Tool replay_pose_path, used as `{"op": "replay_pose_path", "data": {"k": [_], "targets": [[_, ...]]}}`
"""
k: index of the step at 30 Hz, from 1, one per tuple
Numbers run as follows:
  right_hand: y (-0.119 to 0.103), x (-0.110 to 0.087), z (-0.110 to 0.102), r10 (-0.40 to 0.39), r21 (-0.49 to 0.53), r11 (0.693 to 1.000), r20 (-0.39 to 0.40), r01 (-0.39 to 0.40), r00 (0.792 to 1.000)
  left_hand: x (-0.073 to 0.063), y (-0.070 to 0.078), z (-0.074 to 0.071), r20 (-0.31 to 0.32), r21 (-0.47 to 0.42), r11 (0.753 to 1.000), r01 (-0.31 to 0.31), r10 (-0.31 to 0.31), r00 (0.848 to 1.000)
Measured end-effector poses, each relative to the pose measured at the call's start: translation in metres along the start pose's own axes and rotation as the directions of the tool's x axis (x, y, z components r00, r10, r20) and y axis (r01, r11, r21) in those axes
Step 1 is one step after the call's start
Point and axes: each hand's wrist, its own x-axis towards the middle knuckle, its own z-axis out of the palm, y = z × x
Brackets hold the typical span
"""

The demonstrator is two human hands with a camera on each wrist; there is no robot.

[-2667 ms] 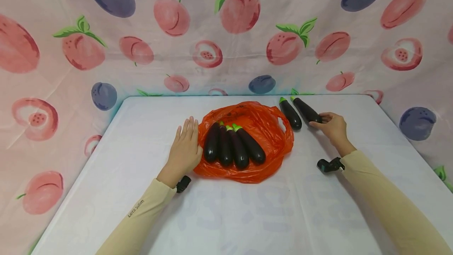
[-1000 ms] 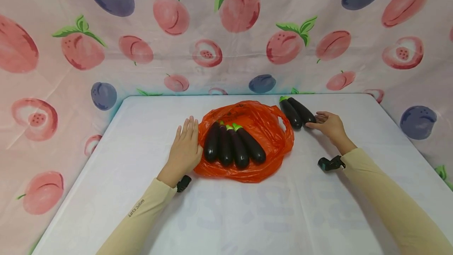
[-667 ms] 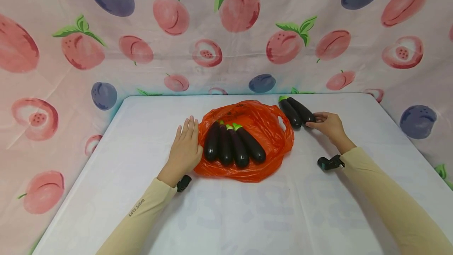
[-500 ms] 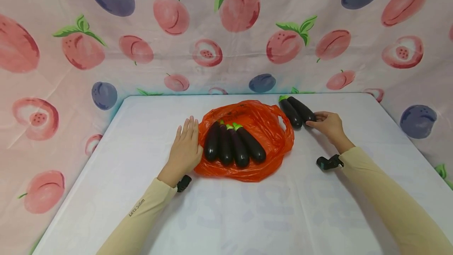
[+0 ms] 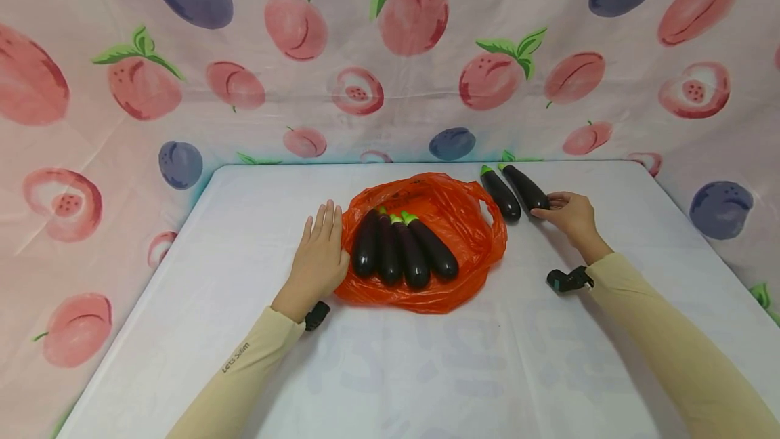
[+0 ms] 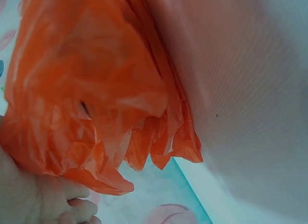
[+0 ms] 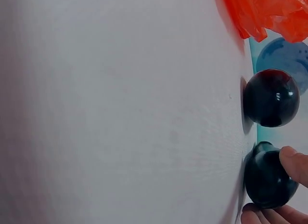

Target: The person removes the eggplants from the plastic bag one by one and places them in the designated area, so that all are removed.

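My right hand (image 5: 571, 217) holds the rounded end of an eggplant (image 5: 525, 186) at the back right. In the right wrist view the thumb (image 7: 294, 164) lies on one side of it and the fingers curl at the other. Just left of it, a small gap away, lies a second eggplant (image 5: 501, 195). My left hand (image 5: 315, 257) rests with straight fingers along the left side of an orange-red plastic bag (image 5: 469, 239). Several eggplants (image 5: 412, 257) lie side by side on the bag, green stems pointing away. The left wrist view shows the bag's crumpled side (image 6: 91, 79) over that hand.
A white-covered table (image 5: 426, 378) carries everything. Behind it hangs a fruit-print cloth (image 5: 402, 107). One bag handle loop (image 5: 487, 212) reaches close to the second eggplant. Each wrist wears a small black camera, such as the right wrist camera (image 5: 568, 280).
The eggplant in my right hand first moved left against its neighbour, then back right, so a gap shows between them now. My left hand and the bag have stayed in place.
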Motion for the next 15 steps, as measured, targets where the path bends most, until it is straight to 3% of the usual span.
{"op": "replay_pose_path", "data": {"k": [15], "targets": [[-0.0018, 0.0011, -0.0004, 0.023, 0.019, 1.000, 0.066, -0.025, 0.998, 0.0010, 0.0001, 0.0006, -0.001, 0.011, 1.000, 0.002, -0.002, 1.000]]}}
